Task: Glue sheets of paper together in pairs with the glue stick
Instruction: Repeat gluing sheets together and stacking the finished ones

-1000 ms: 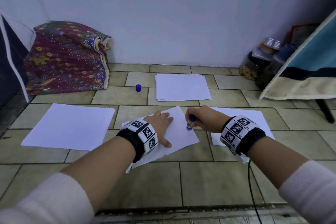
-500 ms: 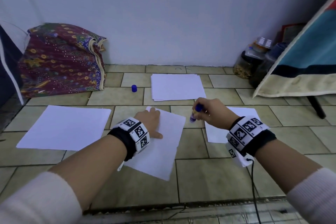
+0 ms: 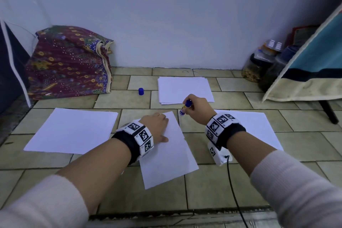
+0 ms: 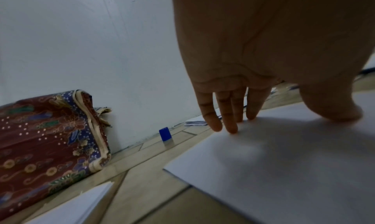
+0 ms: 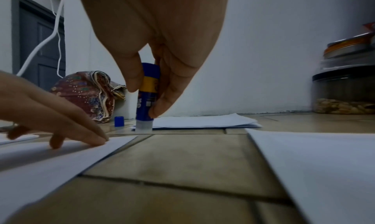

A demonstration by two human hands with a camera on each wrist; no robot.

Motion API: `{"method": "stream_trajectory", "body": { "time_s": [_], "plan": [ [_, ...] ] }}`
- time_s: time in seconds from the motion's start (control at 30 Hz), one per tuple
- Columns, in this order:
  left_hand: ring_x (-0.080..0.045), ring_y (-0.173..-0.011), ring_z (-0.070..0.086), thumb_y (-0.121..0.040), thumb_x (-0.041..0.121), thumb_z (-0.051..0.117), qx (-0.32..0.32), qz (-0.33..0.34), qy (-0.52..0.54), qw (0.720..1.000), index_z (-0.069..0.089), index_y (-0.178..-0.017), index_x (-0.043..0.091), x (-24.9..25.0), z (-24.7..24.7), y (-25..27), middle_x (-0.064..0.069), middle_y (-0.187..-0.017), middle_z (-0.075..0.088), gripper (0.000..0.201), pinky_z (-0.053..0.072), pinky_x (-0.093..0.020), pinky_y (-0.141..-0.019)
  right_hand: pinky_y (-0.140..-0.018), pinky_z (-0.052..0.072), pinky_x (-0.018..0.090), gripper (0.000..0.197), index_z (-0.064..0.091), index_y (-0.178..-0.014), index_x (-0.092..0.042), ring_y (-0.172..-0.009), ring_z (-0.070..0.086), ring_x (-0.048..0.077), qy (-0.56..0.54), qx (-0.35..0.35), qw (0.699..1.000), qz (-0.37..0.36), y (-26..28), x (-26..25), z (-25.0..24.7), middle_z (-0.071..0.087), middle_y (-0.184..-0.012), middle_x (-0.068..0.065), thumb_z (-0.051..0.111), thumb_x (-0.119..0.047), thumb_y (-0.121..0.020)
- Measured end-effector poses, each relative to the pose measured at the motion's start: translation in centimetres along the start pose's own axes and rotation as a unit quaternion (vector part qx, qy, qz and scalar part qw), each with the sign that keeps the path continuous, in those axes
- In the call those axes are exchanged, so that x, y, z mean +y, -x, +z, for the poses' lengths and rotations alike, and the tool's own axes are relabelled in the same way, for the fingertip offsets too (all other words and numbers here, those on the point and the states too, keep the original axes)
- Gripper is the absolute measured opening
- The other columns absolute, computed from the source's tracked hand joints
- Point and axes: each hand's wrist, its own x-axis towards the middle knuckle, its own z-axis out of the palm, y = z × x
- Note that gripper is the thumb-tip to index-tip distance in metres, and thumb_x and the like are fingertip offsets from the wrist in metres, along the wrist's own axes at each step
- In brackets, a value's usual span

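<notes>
A white sheet [image 3: 166,157] lies on the tiled floor in front of me, its long side running toward me. My left hand [image 3: 159,124] presses flat on its far end, with straight fingers [image 4: 227,120] on the paper [image 4: 284,163]. My right hand [image 3: 192,106] pinches the uncapped blue glue stick [image 3: 185,108] upright, tip down, just past the sheet's far right corner. In the right wrist view the glue stick [image 5: 147,97] stands over bare tile; I cannot tell whether it touches. Its blue cap [image 3: 141,91] stands further back on the left.
A stack of white paper [image 3: 185,89] lies near the wall. Single sheets lie to the left [image 3: 72,129] and right [image 3: 255,131]. A patterned cloth bundle [image 3: 68,66] sits at the back left, jars [image 3: 259,66] and a draped frame at the right. A black cable [image 3: 233,190] hangs from my right wrist.
My left hand has turned the middle sheet so that it now lies lengthwise toward me. My right hand has taken the glue stick off the sheet, up and to the right.
</notes>
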Motion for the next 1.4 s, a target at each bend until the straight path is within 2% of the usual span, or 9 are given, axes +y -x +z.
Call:
{"method": "stream_trajectory", "body": {
  "time_s": [0.2, 0.37, 0.43, 0.7, 0.8, 0.9, 1.03, 1.27, 1.4],
  "plan": [
    [-0.021, -0.136, 0.031, -0.094, 0.05, 0.049, 0.0, -0.033, 0.069, 0.997, 0.026, -0.145, 0.007, -1.1, 0.4, -0.4, -0.006, -0.151, 0.029, 0.071, 0.038, -0.037, -0.102, -0.06, 0.038, 0.019, 0.02, 0.054, -0.112, -0.005, -0.079, 0.049, 0.018, 0.029, -0.027, 0.999, -0.036, -1.6, -2.8, 1.7, 0.054, -0.085, 0.001, 0.056, -0.009, -0.092],
    [-0.023, -0.132, 0.037, -0.09, 0.049, 0.056, 0.003, -0.047, 0.128, 0.991, 0.032, -0.141, 0.004, -1.4, 0.7, -0.7, -0.009, -0.147, 0.035, 0.072, 0.035, -0.035, -0.105, -0.074, 0.044, 0.029, 0.023, 0.052, -0.116, -0.004, -0.09, 0.054, 0.024, 0.091, -0.056, 0.993, -0.043, -3.0, -4.7, 2.6, 0.059, -0.092, 0.006, 0.049, -0.003, -0.093],
    [-0.023, -0.131, 0.036, -0.09, 0.046, 0.057, 0.01, -0.052, 0.135, 0.989, 0.033, -0.141, 0.003, -1.2, 0.7, -0.7, -0.009, -0.145, 0.035, 0.07, 0.036, -0.035, -0.103, -0.08, 0.047, 0.031, 0.024, 0.053, -0.116, -0.005, -0.097, 0.057, 0.027, 0.107, -0.067, 0.991, -0.039, -3.3, -5.0, 2.9, 0.063, -0.106, 0.012, 0.051, -0.005, -0.092],
    [-0.023, -0.129, 0.036, -0.09, 0.046, 0.059, 0.005, -0.06, 0.124, 0.99, 0.036, -0.137, 0.005, -0.9, 0.5, -0.9, -0.008, -0.141, 0.038, 0.067, 0.037, -0.034, -0.099, -0.081, 0.048, 0.032, 0.024, 0.055, -0.117, -0.004, -0.103, 0.057, 0.029, 0.182, -0.136, 0.971, -0.069, -2.2, -5.1, 1.8, 0.06, -0.115, 0.016, 0.053, -0.009, -0.093],
    [-0.023, -0.129, 0.035, -0.09, 0.045, 0.058, 0.008, -0.059, 0.128, 0.99, 0.036, -0.138, 0.004, -1.0, 0.5, -0.8, -0.009, -0.142, 0.037, 0.067, 0.036, -0.034, -0.099, -0.074, 0.046, 0.029, 0.023, 0.057, -0.114, -0.005, -0.098, 0.057, 0.028, 0.195, -0.153, 0.965, -0.086, -1.1, -4.6, 1.3, 0.061, -0.112, 0.015, 0.056, -0.01, -0.092],
    [-0.02, -0.137, 0.027, -0.091, 0.047, 0.056, 0.01, -0.059, 0.129, 0.99, 0.026, -0.146, 0.006, -1.0, 0.7, -0.7, -0.005, -0.152, 0.026, 0.075, 0.036, -0.034, -0.102, -0.071, 0.043, 0.026, 0.018, 0.059, -0.108, -0.008, -0.086, 0.055, 0.024, 0.196, -0.166, 0.961, -0.101, 0.2, -4.0, 0.8, 0.062, -0.106, 0.013, 0.06, -0.011, -0.09],
    [-0.02, -0.141, 0.021, -0.093, 0.048, 0.052, -0.001, -0.055, 0.11, 0.992, 0.014, -0.151, 0.007, -0.9, 0.7, -0.6, -0.004, -0.157, 0.016, 0.08, 0.032, -0.036, -0.107, -0.063, 0.037, 0.024, 0.018, 0.06, -0.106, -0.01, -0.082, 0.05, 0.019, 0.186, -0.19, 0.957, -0.114, 2.1, -3.0, 0.1, 0.058, -0.092, 0.006, 0.061, -0.015, -0.089],
    [-0.02, -0.144, 0.018, -0.092, 0.048, 0.054, -0.008, -0.055, 0.115, 0.992, 0.014, -0.151, 0.007, -1.0, 0.6, -0.8, -0.004, -0.159, 0.013, 0.082, 0.025, -0.034, -0.112, -0.067, 0.037, 0.024, 0.02, 0.059, -0.11, -0.01, -0.08, 0.049, 0.018, 0.174, -0.228, 0.949, -0.129, 5.7, -1.1, -1.0, 0.053, -0.089, 0.002, 0.059, -0.018, -0.092],
    [-0.02, -0.143, 0.02, -0.091, 0.047, 0.056, -0.006, -0.058, 0.119, 0.991, 0.016, -0.15, 0.008, -1.0, 0.6, -0.9, -0.004, -0.158, 0.015, 0.081, 0.027, -0.035, -0.113, -0.061, 0.036, 0.016, 0.02, 0.059, -0.112, -0.009, -0.078, 0.049, 0.013, 0.165, -0.245, 0.945, -0.14, 7.0, -0.6, -1.7, 0.061, -0.09, -0.001, 0.057, -0.015, -0.093]
  ]
}}
